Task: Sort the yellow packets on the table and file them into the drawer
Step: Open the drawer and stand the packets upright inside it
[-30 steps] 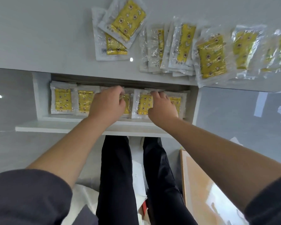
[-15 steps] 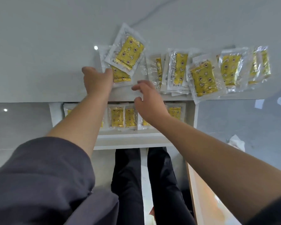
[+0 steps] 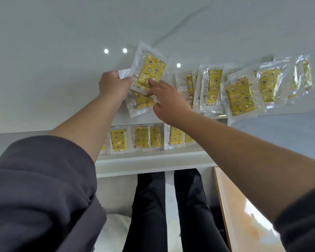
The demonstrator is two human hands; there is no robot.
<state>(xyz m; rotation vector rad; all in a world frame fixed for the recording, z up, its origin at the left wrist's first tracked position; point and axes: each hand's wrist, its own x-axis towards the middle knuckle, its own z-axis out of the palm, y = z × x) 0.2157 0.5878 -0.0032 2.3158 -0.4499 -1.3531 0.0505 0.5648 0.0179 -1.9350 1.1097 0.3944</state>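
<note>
Near the table's (image 3: 44,73) front edge: two stacked packets (image 3: 151,70).
Left hand (image 3: 114,86): pinches their left side.
Right hand (image 3: 171,104): straight fingers (image 3: 154,83) touch the top one.

The glossy grey tabletop (image 3: 62,51) carries two overlapping clear-plastic yellow packets (image 3: 144,102) between left hand (image 3: 115,84) and right hand (image 3: 169,100), a packet row (image 3: 238,95) to their right.

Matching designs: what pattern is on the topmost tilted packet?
Yellow packet printed with stars, moons, flowers; head view.
</note>
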